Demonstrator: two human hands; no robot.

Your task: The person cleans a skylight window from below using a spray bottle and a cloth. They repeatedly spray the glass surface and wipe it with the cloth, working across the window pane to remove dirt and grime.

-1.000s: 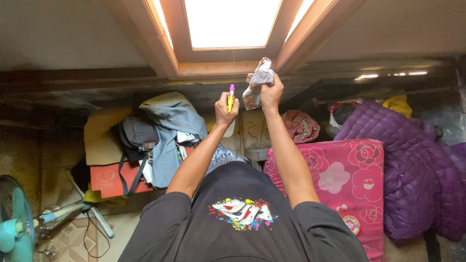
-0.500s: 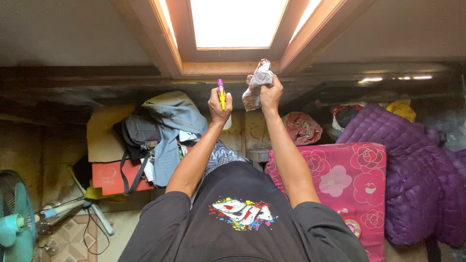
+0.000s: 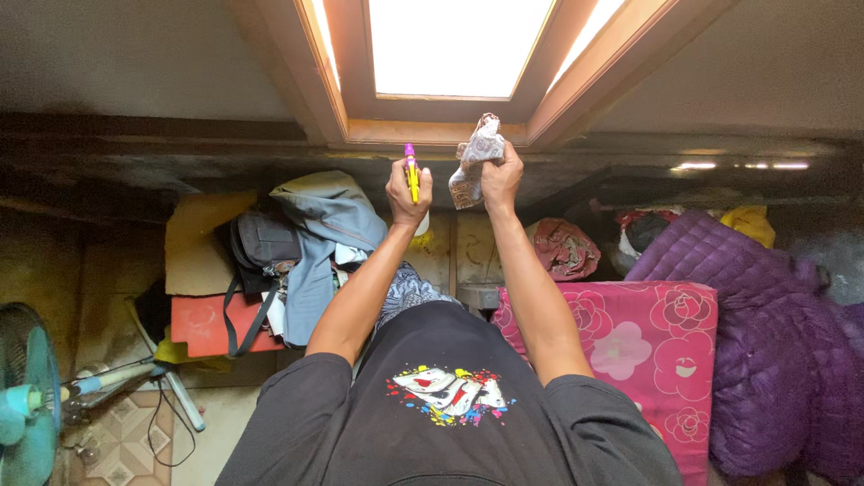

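While our left hand grips the spray bottle and our right hand clutches the rag just below the window frame, overspray could drip onto the clothes pile beneath.

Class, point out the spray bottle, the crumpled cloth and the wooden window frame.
spray bottle (image 3: 411,171), head view, on its yellow and purple nozzle.
crumpled cloth (image 3: 474,162), head view, on its bunched middle.
wooden window frame (image 3: 432,132), head view, on its lower rail.
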